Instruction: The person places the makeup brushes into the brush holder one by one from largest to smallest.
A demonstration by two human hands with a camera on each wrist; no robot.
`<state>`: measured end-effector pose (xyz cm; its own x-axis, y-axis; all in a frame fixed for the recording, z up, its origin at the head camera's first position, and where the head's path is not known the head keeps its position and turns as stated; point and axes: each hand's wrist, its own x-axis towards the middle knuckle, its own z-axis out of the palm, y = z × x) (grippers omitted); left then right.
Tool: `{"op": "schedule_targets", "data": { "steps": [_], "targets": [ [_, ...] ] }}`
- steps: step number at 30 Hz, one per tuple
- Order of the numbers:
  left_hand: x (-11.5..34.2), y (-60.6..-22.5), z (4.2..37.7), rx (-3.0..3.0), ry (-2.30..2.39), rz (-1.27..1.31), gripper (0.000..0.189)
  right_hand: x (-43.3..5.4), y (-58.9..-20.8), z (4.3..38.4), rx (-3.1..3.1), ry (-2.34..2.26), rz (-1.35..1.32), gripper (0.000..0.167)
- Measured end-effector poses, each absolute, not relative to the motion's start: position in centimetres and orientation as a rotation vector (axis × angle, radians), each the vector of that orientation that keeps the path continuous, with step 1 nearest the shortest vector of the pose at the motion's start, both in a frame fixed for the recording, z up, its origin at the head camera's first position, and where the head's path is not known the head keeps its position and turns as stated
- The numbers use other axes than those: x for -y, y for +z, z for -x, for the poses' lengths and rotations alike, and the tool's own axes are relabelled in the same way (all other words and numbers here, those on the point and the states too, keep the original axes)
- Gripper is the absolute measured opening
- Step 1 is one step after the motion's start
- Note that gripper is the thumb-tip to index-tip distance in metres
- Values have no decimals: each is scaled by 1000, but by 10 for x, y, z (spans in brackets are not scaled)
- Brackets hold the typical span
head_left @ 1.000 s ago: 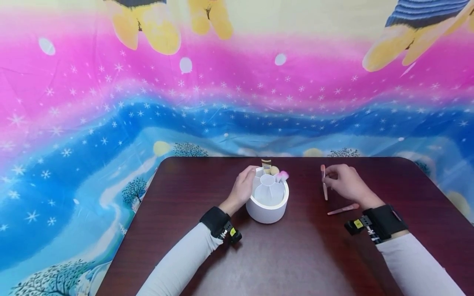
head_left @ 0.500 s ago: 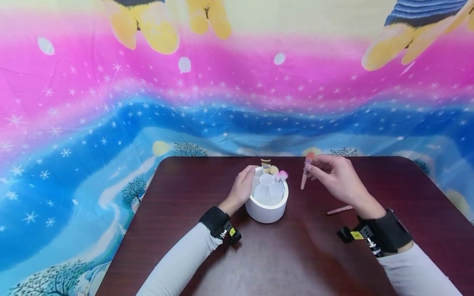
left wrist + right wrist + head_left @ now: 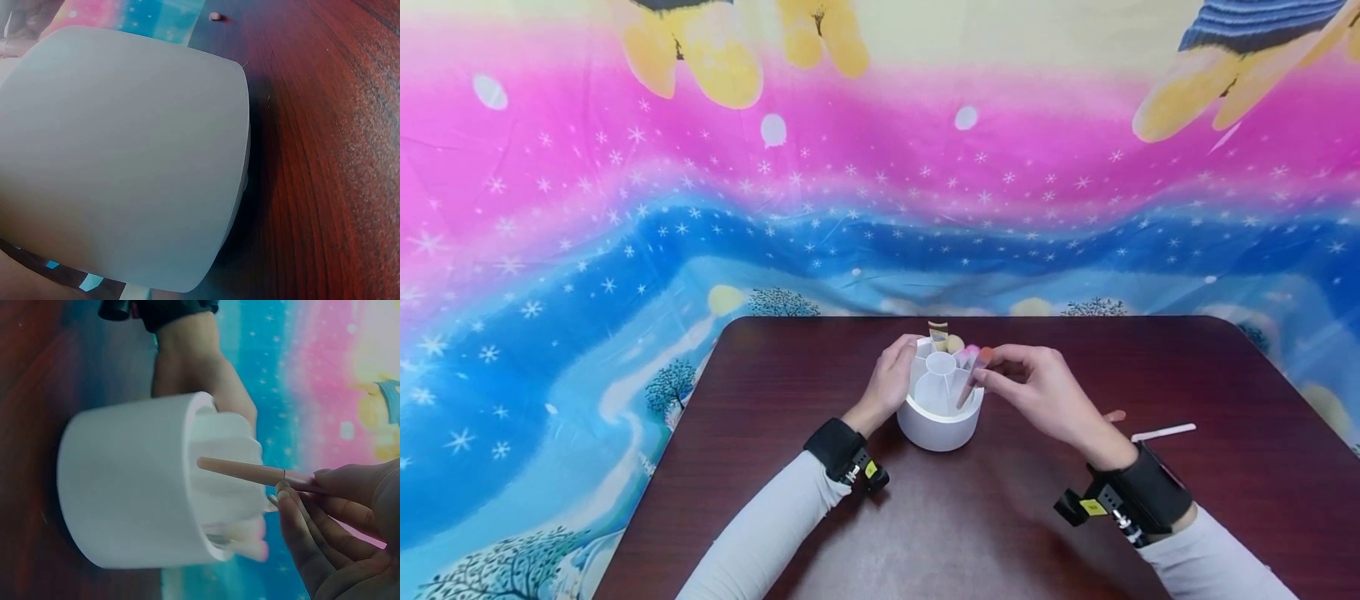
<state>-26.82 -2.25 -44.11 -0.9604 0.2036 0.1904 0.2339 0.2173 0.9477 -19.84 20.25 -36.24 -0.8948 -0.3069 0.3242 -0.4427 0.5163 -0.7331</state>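
A round white brush holder (image 3: 937, 432) with inner dividers stands on the table. My left hand (image 3: 889, 379) grips its left side, and the holder's white wall (image 3: 125, 156) fills most of the left wrist view. Between thumb and fingers, my right hand (image 3: 1045, 390) pinches a makeup brush (image 3: 240, 470) with orange bristles. The brush slants over the holder's right section, bristles up, its handle end pointing down into the opening. At the back of the holder stand a pink-tipped brush (image 3: 967, 353), a pale round-headed brush (image 3: 955, 344) and a flat gold-topped brush (image 3: 937, 332).
A white stick (image 3: 1163, 432) lies on the dark wood table (image 3: 865, 533), right of the right wrist. Beside it another brush (image 3: 1116, 415) shows only its tip, mostly hidden by that wrist. A colourful printed cloth (image 3: 880, 192) hangs behind the table.
My right hand has lifted the orange brush off the table and carried it left to the holder, uncovering the white stick. The left hand and holder have stayed put.
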Motion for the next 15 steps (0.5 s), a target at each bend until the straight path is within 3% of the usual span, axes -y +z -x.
{"op": "schedule_targets", "data": {
  "steps": [8, 15],
  "targets": [
    [23, -441, 268, 2423, -1900, 438, 43, -202, -371, 200, 2664, 1349, -631, 13],
    [23, -440, 268, 2429, -1901, 454, 44, -230, -368, 205, 2665, 1193, -539, 12]
  ]
}}
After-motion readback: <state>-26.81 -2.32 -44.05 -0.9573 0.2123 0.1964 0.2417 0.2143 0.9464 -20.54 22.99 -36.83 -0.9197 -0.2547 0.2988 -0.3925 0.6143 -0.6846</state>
